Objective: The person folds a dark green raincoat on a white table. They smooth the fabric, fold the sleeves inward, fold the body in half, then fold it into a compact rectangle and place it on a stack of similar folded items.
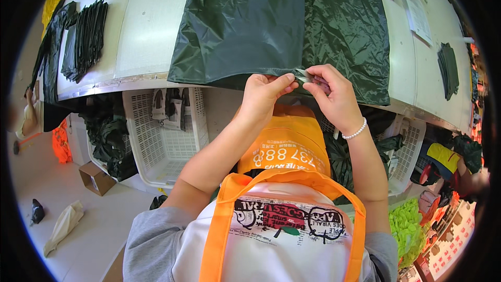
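Observation:
A dark green, glossy garment (pixel 245 26) lies spread over the pale table, a seam running down its middle. Its near hem hangs at the table's front edge. My left hand (pixel 265 93) pinches this hem just left of the seam, thumb on top. Close beside it, my right hand (pixel 334 94), with a beaded bracelet at the wrist, grips the hem by the seam with thumb and fingers. A pale, shiny bit shows between the two hands; I cannot tell whether it is fabric or a tool. Something small and purplish sits within my right fingers, mostly hidden.
Stacked dark folded pieces (pixel 84 39) lie on the table's left; another dark bundle (pixel 448 70) and a paper sheet (pixel 417 18) lie right. Below stand white plastic baskets (pixel 167 141) and a cardboard box (pixel 97 178). Lime-green fabric (pixel 407 232) is heaped lower right.

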`<action>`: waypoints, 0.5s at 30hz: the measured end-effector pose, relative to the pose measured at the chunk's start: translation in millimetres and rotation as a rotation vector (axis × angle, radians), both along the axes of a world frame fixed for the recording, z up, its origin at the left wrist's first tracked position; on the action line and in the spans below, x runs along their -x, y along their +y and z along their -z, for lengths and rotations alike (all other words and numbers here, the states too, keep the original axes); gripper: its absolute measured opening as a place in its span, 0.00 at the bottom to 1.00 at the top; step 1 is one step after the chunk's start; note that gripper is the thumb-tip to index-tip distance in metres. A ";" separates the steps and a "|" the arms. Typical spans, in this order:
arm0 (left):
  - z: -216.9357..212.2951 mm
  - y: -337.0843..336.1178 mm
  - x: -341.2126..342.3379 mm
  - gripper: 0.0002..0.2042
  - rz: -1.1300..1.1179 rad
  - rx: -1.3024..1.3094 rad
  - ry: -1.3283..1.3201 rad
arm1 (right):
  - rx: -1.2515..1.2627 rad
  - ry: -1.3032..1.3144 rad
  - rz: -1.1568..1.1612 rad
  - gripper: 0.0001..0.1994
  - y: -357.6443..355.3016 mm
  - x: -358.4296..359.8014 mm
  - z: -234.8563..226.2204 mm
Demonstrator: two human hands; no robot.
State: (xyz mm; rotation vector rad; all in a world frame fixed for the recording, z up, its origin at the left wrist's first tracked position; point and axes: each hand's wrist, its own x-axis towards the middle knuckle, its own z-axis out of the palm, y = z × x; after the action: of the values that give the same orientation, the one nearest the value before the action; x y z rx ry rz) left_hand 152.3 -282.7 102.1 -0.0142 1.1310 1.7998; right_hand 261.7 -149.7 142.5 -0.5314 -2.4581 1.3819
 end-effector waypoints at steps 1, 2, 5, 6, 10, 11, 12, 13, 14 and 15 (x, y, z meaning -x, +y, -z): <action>0.7 0.5 -0.5 0.07 0.000 -0.003 0.028 | -0.007 -0.012 -0.006 0.08 1.0 -0.3 0.1; 1.2 1.0 -0.8 0.06 0.000 -0.006 0.055 | -0.013 -0.023 -0.013 0.08 2.0 -0.4 0.6; 1.6 3.9 -2.0 0.07 -0.021 0.006 0.045 | -0.052 -0.040 -0.016 0.09 5.0 0.8 2.5; 3.0 2.0 -2.7 0.06 0.000 0.053 0.099 | -0.068 -0.042 -0.014 0.10 6.6 1.9 3.7; 49.8 -6.9 -8.6 0.08 0.125 0.231 0.489 | -0.152 0.109 0.239 0.18 54.3 23.3 31.7; 87.9 -27.3 -10.4 0.10 0.217 0.371 0.723 | -0.291 -0.031 0.290 0.26 73.6 28.4 33.9; 95.8 -39.9 -10.9 0.12 0.395 0.567 0.878 | -0.396 -0.089 0.407 0.28 101.7 22.9 52.8; 77.8 -47.8 -13.2 0.11 0.485 0.605 0.862 | -0.497 -0.151 0.535 0.31 129.2 10.9 80.5; 104.6 -73.0 -21.2 0.14 0.514 0.602 0.896 | -0.516 -0.309 0.599 0.33 144.2 2.1 93.6; 114.5 -96.6 -29.6 0.18 0.680 0.773 0.901 | -0.528 -0.473 0.664 0.34 155.9 -9.3 106.3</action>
State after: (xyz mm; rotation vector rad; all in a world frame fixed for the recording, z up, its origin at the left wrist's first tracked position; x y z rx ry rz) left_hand 181.9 -379.3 -12.3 0.6933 2.0830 0.6464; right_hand 271.0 6.2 36.2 -1.4774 -2.4581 0.3540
